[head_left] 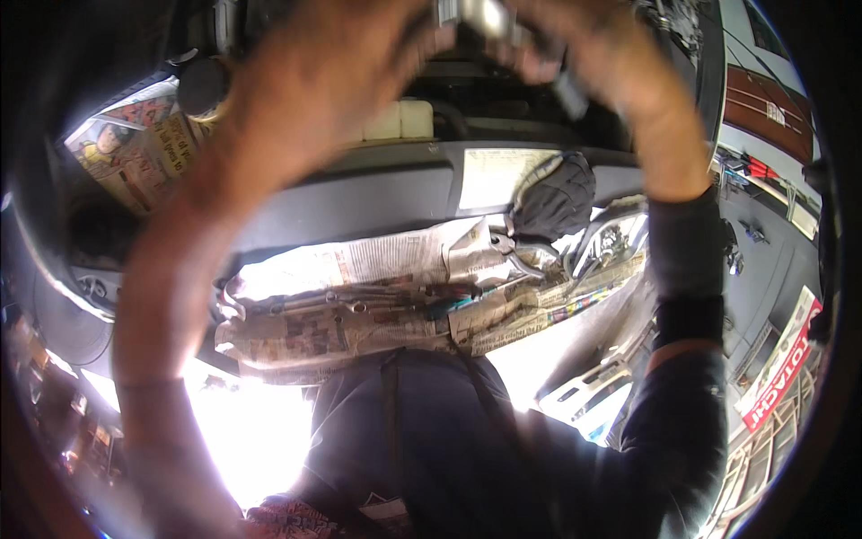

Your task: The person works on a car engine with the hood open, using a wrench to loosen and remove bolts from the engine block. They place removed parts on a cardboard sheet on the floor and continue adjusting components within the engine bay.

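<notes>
Both of my hands are raised at the upper edge over a car's engine bay, blurred by motion and partly cut off. Between them is a shiny metal part point(488, 16), too smeared to name. My left hand point(364, 58) has its fingers curled toward the part's left side. On the other side, my right hand point(597, 49) is closed, fingers bent inward. A grey metal piece point(570, 92) juts out below its fingers; its kind is unclear. Nearer my body, pliers point(523, 256) and several wrenches point(346, 304) lie on spread newspaper point(296, 331).
A black cloth pouch or cap point(558, 196) lies on the car's front edge point(368, 208), beside a pale label point(492, 175). Printed paper point(135, 153) covers the left side. A pale reservoir point(401, 119) sits below my hands. At right are a grey surface point(763, 269) and a red-and-white sign point(783, 368).
</notes>
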Demonstrator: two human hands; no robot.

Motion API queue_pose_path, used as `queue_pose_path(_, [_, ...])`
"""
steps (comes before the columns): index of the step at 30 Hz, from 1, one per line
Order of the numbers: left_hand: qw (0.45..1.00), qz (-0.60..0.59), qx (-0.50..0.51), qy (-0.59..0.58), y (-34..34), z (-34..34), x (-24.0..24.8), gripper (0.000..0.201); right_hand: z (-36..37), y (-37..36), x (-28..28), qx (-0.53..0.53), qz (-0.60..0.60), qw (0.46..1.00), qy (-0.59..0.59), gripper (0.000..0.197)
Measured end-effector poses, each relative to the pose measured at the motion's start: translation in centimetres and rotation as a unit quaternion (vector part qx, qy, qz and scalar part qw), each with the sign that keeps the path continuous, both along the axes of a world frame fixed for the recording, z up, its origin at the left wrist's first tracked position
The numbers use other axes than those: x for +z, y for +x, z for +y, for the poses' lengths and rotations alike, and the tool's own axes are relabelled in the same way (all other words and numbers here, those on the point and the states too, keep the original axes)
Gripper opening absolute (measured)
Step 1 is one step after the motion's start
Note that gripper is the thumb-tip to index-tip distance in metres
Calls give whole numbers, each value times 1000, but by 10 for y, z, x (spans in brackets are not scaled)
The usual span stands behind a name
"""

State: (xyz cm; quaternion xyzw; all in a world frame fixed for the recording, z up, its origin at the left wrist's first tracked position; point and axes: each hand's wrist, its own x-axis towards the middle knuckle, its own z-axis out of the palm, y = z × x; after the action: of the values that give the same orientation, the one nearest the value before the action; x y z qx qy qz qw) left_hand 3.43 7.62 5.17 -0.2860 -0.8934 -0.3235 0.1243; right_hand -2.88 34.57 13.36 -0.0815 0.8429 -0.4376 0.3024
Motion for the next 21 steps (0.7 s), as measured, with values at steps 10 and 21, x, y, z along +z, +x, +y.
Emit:
queue_pose_path(10, [956, -291, -44, 16, 250, -46, 0, 19, 136, 286, 9, -349, -222, 893, -179, 34])
queue_pose_path(21, [985, -145, 7, -90, 333, -99, -51, 21, 112, 480, -70, -140, -60, 969, 193, 74])
